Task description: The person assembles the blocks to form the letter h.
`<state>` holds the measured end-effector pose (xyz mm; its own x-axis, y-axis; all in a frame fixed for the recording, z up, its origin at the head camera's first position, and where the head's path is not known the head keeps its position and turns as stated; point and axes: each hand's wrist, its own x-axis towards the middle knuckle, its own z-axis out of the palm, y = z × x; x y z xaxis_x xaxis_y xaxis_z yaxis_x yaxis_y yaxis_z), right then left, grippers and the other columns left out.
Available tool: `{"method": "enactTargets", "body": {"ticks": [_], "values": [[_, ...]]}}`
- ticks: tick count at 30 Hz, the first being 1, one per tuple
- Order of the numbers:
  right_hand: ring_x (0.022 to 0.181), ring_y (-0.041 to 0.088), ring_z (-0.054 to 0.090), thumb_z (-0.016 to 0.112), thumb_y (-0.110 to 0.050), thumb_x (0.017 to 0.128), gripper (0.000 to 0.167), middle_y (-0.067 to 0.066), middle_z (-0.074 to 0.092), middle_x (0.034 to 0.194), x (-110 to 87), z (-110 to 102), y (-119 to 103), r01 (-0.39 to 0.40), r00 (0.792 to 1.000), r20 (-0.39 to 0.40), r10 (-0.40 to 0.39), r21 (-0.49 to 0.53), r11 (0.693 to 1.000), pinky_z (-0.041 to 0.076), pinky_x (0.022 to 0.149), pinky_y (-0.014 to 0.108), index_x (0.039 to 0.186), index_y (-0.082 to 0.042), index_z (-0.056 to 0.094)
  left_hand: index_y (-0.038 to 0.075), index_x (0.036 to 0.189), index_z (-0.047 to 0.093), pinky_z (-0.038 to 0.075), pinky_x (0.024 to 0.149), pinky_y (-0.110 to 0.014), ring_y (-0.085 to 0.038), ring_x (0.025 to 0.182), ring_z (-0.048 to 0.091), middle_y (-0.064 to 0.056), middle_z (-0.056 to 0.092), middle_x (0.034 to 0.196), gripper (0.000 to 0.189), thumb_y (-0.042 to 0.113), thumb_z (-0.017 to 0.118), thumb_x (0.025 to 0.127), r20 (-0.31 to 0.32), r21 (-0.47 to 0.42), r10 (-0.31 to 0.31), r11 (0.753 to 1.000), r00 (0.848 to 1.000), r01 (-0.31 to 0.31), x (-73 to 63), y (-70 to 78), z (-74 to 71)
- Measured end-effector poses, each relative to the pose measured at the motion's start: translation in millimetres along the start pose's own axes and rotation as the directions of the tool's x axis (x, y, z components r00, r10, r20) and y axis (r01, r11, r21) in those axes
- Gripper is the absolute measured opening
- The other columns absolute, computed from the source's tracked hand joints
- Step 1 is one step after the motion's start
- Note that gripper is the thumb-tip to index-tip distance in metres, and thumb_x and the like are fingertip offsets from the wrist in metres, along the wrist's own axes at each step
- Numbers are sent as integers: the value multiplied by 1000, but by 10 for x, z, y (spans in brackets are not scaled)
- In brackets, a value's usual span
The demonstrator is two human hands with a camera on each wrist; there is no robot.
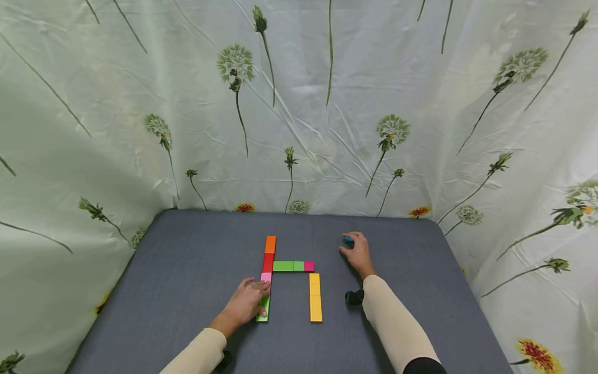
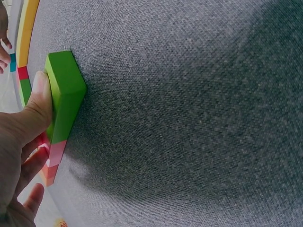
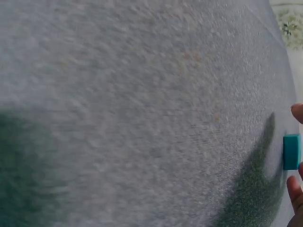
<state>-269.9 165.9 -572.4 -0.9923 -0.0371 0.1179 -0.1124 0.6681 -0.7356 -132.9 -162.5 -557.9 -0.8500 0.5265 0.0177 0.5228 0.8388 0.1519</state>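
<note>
My left hand (image 1: 246,300) rests on the lower end of a column of blocks, its thumb pressing a green block (image 2: 69,75) and its fingers over a pink block (image 1: 266,277). Above these in the column are a red block (image 1: 268,263) and an orange block (image 1: 271,244). At the back right, my right hand (image 1: 358,255) reaches to a small teal block (image 3: 291,152). Its fingertips are right at the block, while the thumb stands apart from it.
A row of green blocks (image 1: 283,267) ending in a magenta block (image 1: 309,267) runs right from the column. Yellow blocks (image 1: 315,306) stretch down from its end. All lie on a grey cloth-covered table (image 1: 187,270), with a flowered curtain (image 1: 327,130) behind.
</note>
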Motion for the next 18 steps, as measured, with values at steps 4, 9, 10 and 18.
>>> {"method": "enactTargets", "body": {"ticks": [4,9,10,18], "values": [[122,43,41,72,-5,83,42,25,48,129,62,-16,39,-34,999,-1,34,-38,999,36,101,55,123,4,61,2,116,70,41,99,-49,-24,116,60,-10,65,124,63,36,80,63,-10,10,13,1000,1000,-13,10,-5,2],[122,42,43,69,-6,86,43,24,47,130,115,-21,45,-75,997,25,77,-61,995,38,101,53,125,5,59,3,116,70,41,99,-49,-23,116,60,-10,65,124,63,35,81,63,-12,11,15,1000,1000,-15,12,-5,21],[122,41,44,68,-6,87,41,25,47,130,124,-22,41,-79,996,30,81,-63,995,38,101,53,125,6,60,3,116,70,41,100,-49,-23,116,60,-9,65,124,63,35,81,63,-9,10,12,1000,1000,-12,13,-4,22],[114,38,52,68,-10,88,34,22,53,120,145,3,-9,-87,995,31,90,-87,992,42,99,50,117,7,64,3,117,69,40,101,-49,-24,118,59,-9,64,126,64,35,81,63,9,2,-6,1000,1000,6,13,-7,7]]}}
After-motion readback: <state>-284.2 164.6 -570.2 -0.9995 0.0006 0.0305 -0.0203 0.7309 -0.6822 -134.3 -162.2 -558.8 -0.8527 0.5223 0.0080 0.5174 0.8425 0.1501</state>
